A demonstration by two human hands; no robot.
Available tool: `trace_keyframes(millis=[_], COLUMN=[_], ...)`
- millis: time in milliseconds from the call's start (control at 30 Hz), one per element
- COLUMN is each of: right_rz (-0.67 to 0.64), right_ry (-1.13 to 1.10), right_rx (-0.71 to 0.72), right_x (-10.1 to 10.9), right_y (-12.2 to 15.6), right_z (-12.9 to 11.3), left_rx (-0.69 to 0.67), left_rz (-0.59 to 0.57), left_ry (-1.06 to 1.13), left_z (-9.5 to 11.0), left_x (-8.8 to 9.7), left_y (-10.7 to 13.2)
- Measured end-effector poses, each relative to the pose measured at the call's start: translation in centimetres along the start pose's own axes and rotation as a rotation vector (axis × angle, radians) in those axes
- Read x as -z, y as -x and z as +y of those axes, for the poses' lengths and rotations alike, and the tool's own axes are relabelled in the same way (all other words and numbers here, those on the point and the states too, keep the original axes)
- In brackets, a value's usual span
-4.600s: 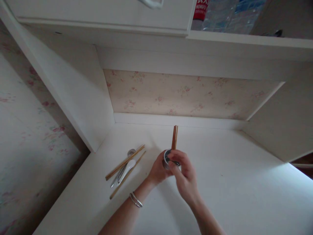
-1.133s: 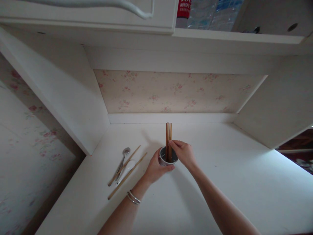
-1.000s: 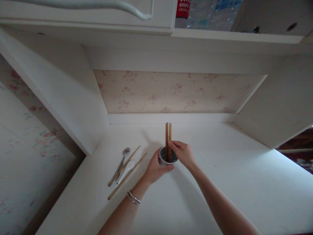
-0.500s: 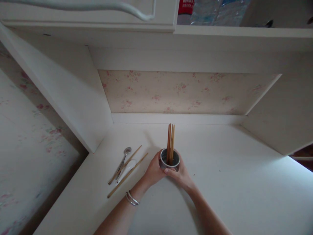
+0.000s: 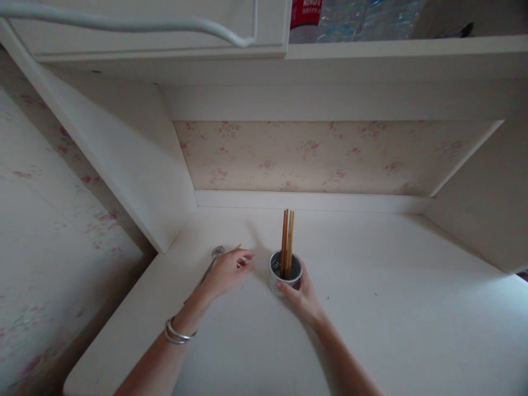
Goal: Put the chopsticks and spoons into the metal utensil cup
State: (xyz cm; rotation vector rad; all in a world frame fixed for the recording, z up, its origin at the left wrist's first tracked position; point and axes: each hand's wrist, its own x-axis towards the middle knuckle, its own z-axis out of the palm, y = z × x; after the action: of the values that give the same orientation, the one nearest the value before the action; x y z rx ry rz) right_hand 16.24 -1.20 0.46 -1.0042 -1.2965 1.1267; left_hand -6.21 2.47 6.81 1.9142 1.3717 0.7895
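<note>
A small round metal cup [image 5: 281,273] stands on the white desk [image 5: 371,319] with several wooden chopsticks [image 5: 287,242] upright in it. My right hand [image 5: 300,296] wraps round the cup's near side and holds it. My left hand [image 5: 226,270] lies to the cup's left over the loose chopsticks and a metal spoon [image 5: 216,253], its fingers spread flat above them. The hand covers most of those loose pieces; only the spoon's bowl and a chopstick tip show. Silver bangles [image 5: 176,333] sit on my left wrist.
The desk sits in a white alcove with a slanted side panel [image 5: 124,165] at left and floral wallpaper [image 5: 313,157] at the back. A shelf overhead carries a red-labelled bottle [image 5: 304,14] and plastic-wrapped bottles [image 5: 363,19]. A cabinet door [image 5: 144,25] hangs above left.
My left hand has let go of the cup and moved left onto the loose chopsticks and spoon. My right hand has dropped from the upright chopsticks to grip the cup.
</note>
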Motion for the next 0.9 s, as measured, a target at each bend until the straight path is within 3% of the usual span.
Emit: trace_keyframes(millis=[100, 233, 367, 533, 767, 900], right_rz=[0.005, 0.010, -0.001, 0.000, -0.006, -0.004], right_ry=[0.005, 0.011, -0.003, -0.017, -0.020, -0.011], right_rx=[-0.023, -0.017, 0.007, 0.004, 0.008, 0.009], right_x=[0.2, 0.3, 0.2, 0.3, 0.4, 0.4], right_y=[-0.1, -0.1, 0.0, 0.0, -0.1, -0.1], right_z=[0.2, 0.3, 0.4, 0.9, 0.8, 0.4], left_rx=[0.044, 0.185, 0.196, 0.222, 0.265, 0.285], left_rz=[0.026, -0.117, -0.158, -0.170, -0.192, -0.167], left_ry=[-0.358, -0.651, -0.722, -0.782, -0.828, -0.794], left_z=[-1.6, -4.4, -6.2, -7.0, -6.9, -6.5], left_x=[3.7, 6.2, 5.8, 4.7, 3.8, 4.5], left_y=[-0.3, -0.2, -0.2, -1.5, -3.0, -3.4])
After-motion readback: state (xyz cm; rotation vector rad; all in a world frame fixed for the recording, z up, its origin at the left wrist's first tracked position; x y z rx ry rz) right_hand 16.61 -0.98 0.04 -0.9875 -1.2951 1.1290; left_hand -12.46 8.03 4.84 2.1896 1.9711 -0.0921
